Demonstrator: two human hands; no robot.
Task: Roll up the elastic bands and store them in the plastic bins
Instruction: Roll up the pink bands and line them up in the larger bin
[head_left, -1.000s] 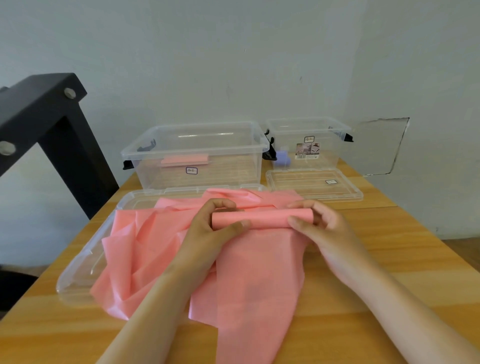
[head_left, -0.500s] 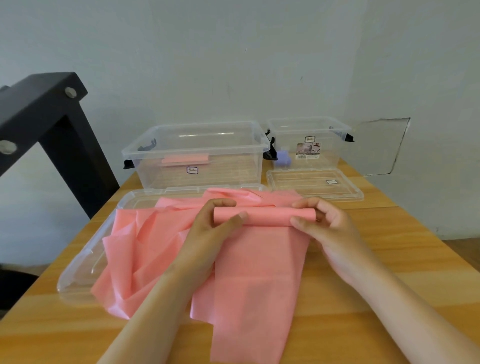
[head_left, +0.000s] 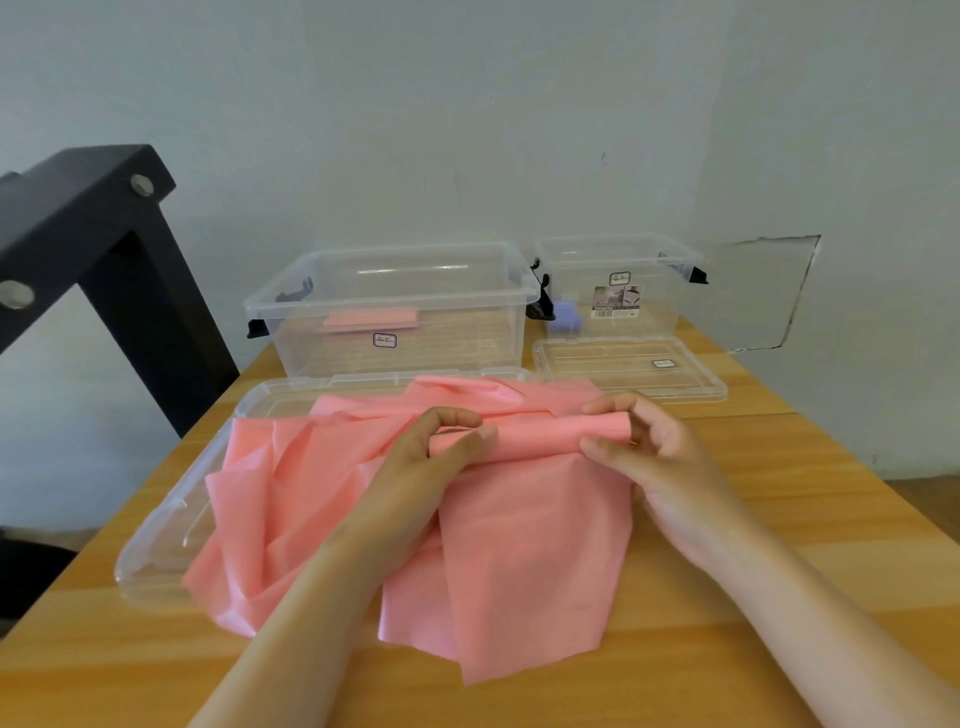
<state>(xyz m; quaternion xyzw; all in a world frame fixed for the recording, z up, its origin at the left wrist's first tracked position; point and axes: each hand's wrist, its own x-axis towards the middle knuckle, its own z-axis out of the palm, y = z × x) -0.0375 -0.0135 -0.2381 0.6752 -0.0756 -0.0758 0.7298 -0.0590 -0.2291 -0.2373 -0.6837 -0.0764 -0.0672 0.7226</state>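
A pink elastic band lies spread on the wooden table, its far end wound into a roll. My left hand grips the roll's left end with thumb and fingers curled round it. My right hand pinches the roll's right end. More loose pink band is bunched to the left. A large clear bin behind holds a rolled pink band. A smaller clear bin to its right holds a purple roll.
A large clear lid lies under the bunched band at the left. A small clear lid lies in front of the smaller bin. A black metal frame stands at the left, off the table's edge. A grey wall is close behind.
The roll has grown as both hands turned it. The loose tail of the band has drawn up the table toward the roll.
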